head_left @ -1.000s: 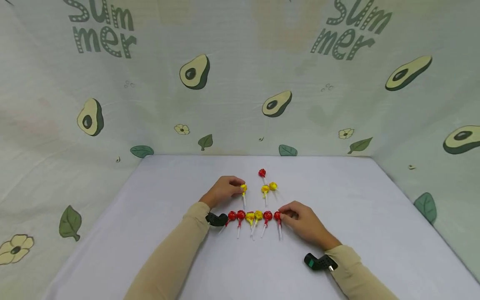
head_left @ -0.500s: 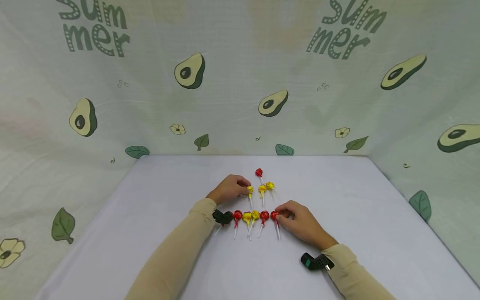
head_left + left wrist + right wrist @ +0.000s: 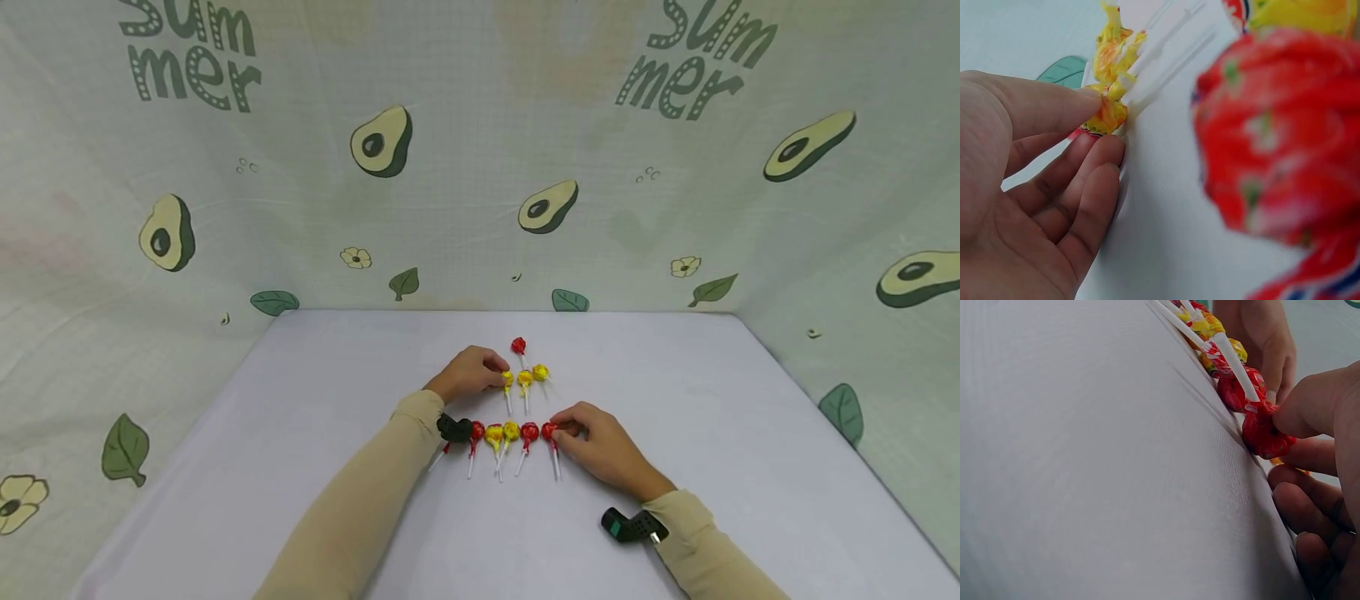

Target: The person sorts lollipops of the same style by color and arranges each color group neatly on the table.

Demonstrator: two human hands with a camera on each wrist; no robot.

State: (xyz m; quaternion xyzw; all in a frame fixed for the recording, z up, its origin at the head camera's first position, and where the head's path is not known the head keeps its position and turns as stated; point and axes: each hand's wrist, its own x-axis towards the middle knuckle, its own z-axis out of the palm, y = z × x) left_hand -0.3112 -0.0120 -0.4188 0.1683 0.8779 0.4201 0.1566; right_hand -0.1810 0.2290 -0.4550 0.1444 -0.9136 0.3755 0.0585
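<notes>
Between thumb and fingers my left hand [image 3: 469,373] pinches a yellow lollipop [image 3: 1105,115] by its wrapped head, its white stick pointing toward me. Just to its right lies another yellow lollipop [image 3: 525,378], with a third yellow lollipop [image 3: 542,372] beside that. My right hand [image 3: 606,448] pinches the head of a red lollipop [image 3: 1266,434] at the right end of the front row. That row also has a red lollipop [image 3: 529,432], two yellow lollipops [image 3: 511,431] in the middle and red ones at the left, partly hidden by the left wrist camera.
A single red lollipop [image 3: 518,345] lies farthest back, its stick toward the yellow ones. The white table [image 3: 637,358] meets a printed cloth backdrop [image 3: 465,167] at its far edge. Black cameras [image 3: 633,526] sit on both wrists.
My left hand has slid the yellow lollipop rightward, close to the other yellow ones. The right hand has stayed on the red lollipop, and the head view has shifted slightly.
</notes>
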